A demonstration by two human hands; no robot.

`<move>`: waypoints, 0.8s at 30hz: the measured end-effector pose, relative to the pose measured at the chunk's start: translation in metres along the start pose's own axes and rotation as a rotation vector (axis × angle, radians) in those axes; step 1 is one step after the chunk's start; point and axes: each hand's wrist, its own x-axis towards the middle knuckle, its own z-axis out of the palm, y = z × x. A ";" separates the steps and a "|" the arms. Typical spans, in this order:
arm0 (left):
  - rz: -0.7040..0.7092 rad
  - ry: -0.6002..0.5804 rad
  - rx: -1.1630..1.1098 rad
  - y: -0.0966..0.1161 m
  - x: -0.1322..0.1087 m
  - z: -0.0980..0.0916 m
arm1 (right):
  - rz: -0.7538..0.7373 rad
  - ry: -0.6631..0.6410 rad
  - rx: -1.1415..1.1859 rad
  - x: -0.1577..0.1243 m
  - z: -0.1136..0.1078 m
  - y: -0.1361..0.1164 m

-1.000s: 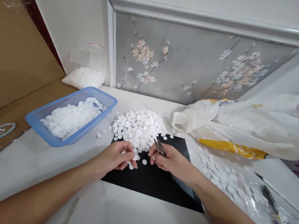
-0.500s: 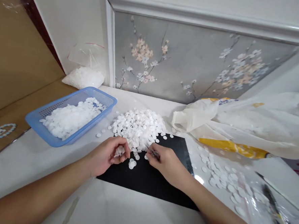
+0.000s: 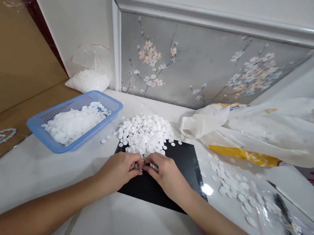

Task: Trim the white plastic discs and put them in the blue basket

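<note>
Over the black sheet [image 3: 180, 165], my two hands meet fingertip to fingertip. My left hand [image 3: 120, 170] is closed, pinching what looks like a small white disc at its fingertips; its palm is hidden. My right hand [image 3: 166, 173] is closed round a thin metal tool, whose slim tip points toward the left fingers. The tool's kind cannot be made out. Just behind both hands rises a heap of round white discs [image 3: 148, 131], partly on the sheet and partly on the white table [image 3: 94, 220].
At the left stands a blue plastic basket [image 3: 72, 147] with white pieces, a clear bag [image 3: 88, 80] behind it. A white plastic bag [image 3: 254, 134] lies at the right, near scattered discs [image 3: 232, 182] and a dark-handled tool [image 3: 284, 208]. A beaded bracelet [image 3: 2, 136] lies far left.
My left hand has turned over from showing discs in its curled fingers and moved right. My right hand has come left to meet it, still gripping the tool.
</note>
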 end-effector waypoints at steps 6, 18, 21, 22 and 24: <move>-0.123 -0.002 -0.552 0.001 0.004 -0.009 | 0.079 0.003 0.038 -0.001 -0.010 0.002; -0.299 -0.139 -1.107 -0.003 0.004 -0.013 | 0.337 -0.127 0.715 0.000 -0.017 0.006; -0.308 -0.170 -1.131 -0.004 0.004 -0.011 | 0.258 -0.038 0.523 0.003 -0.016 0.006; -0.312 -0.169 -1.140 -0.003 0.005 -0.010 | 0.207 -0.001 0.421 0.003 -0.015 0.005; -0.321 -0.155 -1.155 -0.003 0.005 -0.010 | 0.083 0.037 0.206 0.004 -0.011 0.006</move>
